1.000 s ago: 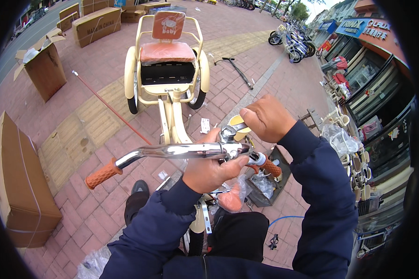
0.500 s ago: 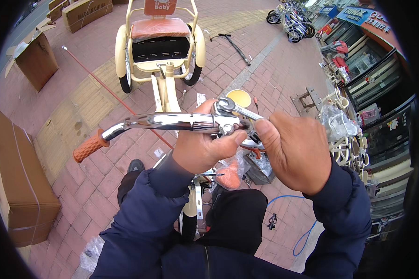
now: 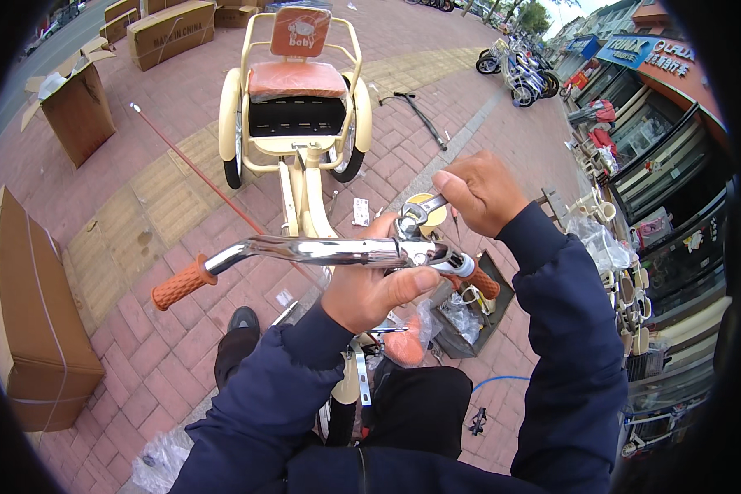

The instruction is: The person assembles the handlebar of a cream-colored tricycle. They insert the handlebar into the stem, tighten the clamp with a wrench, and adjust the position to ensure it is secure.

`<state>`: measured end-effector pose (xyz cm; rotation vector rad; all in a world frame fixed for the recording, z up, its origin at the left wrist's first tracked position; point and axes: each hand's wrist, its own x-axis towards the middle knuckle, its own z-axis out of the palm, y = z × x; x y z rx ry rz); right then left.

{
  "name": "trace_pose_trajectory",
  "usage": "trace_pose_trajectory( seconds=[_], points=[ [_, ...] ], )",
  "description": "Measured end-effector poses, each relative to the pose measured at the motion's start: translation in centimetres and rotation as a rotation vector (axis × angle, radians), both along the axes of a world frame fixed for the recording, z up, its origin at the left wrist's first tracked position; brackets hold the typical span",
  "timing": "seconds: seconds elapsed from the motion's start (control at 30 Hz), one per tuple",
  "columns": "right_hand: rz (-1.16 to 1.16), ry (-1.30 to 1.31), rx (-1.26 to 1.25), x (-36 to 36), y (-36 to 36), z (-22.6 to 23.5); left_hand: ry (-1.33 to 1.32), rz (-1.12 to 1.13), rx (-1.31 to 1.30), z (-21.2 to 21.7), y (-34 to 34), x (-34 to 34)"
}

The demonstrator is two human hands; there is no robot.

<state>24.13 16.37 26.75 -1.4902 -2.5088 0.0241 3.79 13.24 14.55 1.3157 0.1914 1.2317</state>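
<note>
Right hand [image 3: 484, 193]: one, curled into a fist around the outer end of one wrench [image 3: 426, 206]; wrench head at the stem clamp. Left hand [image 3: 369, 295]: one, wrapped around the stem area just below the clamp, thumb along the near side. Handlebar [image 3: 305, 250]: one, chrome, crosswise before the person, above the knees; two orange grips [image 3: 184, 282], one per end. Beyond: one cream tricycle rear [image 3: 311, 202], two rear wheels, one orange padded seat [image 3: 296, 80]. Right of the left hand, lower: one wrapped orange saddle [image 3: 403, 344], one dark tray [image 3: 459, 349]. One yellow bowl [image 3: 438, 216], partly hidden; one pump [image 3: 420, 122]. Surface: reddish paving [image 3: 152, 346] with a yellowish strip. Surroundings: outdoors; at least five cardboard boxes [image 3: 49, 321] at left, shopfronts [image 3: 675, 156] at right, parked bicycles [image 3: 523, 78] farther off.
</note>
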Motion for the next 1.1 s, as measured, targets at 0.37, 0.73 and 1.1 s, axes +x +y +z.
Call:
trace_pose_trajectory(
  seconds=[0.37, 0.73, 1.1],
  points=[
    [0.253, -0.092, 0.034, -0.5, 3.4, -0.6, -0.003, -0.064, -0.052, 0.2, -0.3, -0.3],
    [-0.099, 0.053, 0.013, -1.7, -2.5, -0.6, -0.018, -0.133, -0.139, 0.3, -0.8, -0.5],
    [-0.37, -0.1, 0.023, -3.7, -7.5, 1.4, -0.083, -0.158, -0.14, 0.5, -1.1, 0.1]
  ],
)
